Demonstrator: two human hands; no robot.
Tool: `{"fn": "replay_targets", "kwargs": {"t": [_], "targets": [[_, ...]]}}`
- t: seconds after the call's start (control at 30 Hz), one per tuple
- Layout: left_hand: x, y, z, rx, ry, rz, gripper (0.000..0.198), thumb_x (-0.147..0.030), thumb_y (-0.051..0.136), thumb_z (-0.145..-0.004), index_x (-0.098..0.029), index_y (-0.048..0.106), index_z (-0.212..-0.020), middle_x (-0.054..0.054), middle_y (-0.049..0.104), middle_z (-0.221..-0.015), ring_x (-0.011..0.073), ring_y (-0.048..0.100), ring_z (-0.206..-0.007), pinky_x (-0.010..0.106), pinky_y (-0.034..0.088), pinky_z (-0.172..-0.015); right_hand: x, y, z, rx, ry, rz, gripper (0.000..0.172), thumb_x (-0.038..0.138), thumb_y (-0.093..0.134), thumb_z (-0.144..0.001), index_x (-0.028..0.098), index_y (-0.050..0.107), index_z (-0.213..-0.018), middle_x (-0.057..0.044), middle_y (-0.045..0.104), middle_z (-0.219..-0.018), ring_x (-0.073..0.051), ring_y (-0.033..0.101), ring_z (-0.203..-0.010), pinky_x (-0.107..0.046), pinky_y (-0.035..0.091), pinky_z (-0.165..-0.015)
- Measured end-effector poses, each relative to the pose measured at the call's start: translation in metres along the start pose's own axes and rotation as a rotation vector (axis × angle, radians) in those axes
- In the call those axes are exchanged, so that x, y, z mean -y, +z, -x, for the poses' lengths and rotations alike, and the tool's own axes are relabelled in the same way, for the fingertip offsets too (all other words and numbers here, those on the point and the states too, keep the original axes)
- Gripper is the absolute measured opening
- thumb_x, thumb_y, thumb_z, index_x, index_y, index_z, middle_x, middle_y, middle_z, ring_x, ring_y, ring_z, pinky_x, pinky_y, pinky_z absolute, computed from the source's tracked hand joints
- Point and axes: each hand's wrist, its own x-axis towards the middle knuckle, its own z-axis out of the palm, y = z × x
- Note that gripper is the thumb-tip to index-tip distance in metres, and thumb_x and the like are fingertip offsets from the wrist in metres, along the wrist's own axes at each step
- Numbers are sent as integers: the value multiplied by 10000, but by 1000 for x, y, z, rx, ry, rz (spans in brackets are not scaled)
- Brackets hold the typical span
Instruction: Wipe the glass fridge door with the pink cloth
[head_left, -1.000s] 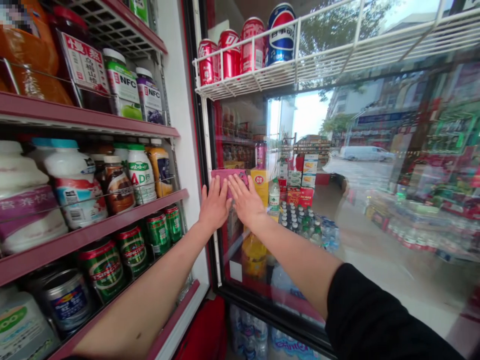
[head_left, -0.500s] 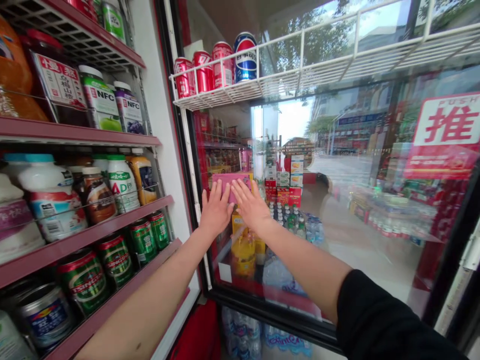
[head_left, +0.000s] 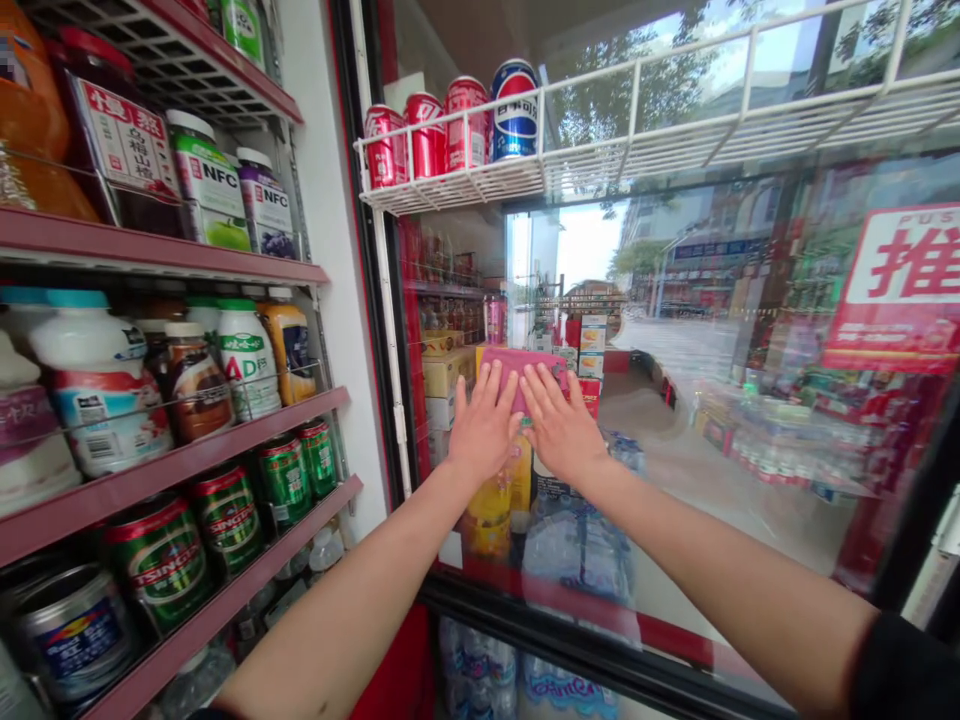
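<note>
A pink cloth (head_left: 529,358) lies flat against the inner side of a glass cooler door (head_left: 697,540). Side by side, my left hand (head_left: 486,428) and my right hand (head_left: 562,425) press on it with stretched, flat fingers. Both hands are open, and they cover the lower part of the cloth. Above them, a white wire rack (head_left: 630,165) fixed to the door carries several red cans (head_left: 425,135) and one blue Pepsi can (head_left: 515,112) at its left end.
On the left are cooler shelves (head_left: 172,440) with bottles and green beer cans (head_left: 161,565). A red "PUSH" sign (head_left: 896,285) is on the right of the glass. Packs of bottled water (head_left: 480,660) show below the door's black frame (head_left: 570,645). Street reflections blur the glass.
Both hands have slid to the right across the glass, taking the pink cloth with them. The shelves and rack have shifted slightly in view.
</note>
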Motion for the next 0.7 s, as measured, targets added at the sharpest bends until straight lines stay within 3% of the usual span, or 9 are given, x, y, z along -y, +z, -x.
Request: {"fn": "replay_targets", "kwargs": {"t": [0.1,0.3,0.43,0.53,0.7], "targets": [[24,-1,3,11,-20,-49,671,-401,396,-1119,-129,326,-1728,181,188,-1825,343,168,-1714,691,164,-1354,20,13,-21,-22,1,-48,774,273,469,-1008,-11,299,-1708,-174,158,-1817,-332,13,-1727,-702,-1,-1377],[101,-10,11,39,-80,-141,660,-372,380,-1116,-66,370,-1701,240,236,-1801,382,232,-1692,661,191,-1348,75,50,-89,-35,-53,-105,739,280,508,-1000,-2,384,-1672,-185,239,-1798,-320,37,-1728,-677,-68,-1376],[144,-14,10,62,-110,-151,666,-359,378,-1107,-27,387,-1684,271,233,-1794,413,247,-1681,652,220,-1338,105,70,-133,-20,-54,-94,785,321,619,-991,7,388,-1672,-184,218,-1802,-335,56,-1726,-666,-115,-1365],[156,-12,8,42,-118,-133,682,-365,384,-1096,-6,391,-1675,283,219,-1794,417,231,-1685,649,217,-1340,110,78,-148,-23,-64,-89,775,312,622,-1003,18,382,-1678,-174,187,-1809,-328,5,-1727,-661,-140,-1358],[146,-4,9,3,-160,-84,683,-418,348,-1108,-71,386,-1696,221,185,-1821,396,178,-1702,678,203,-1337,90,77,-136,-36,-116,-35,793,313,608,-1027,53,310,-1714,-124,122,-1829,-278,-146,-1711,-641,-160,-1357]]}}
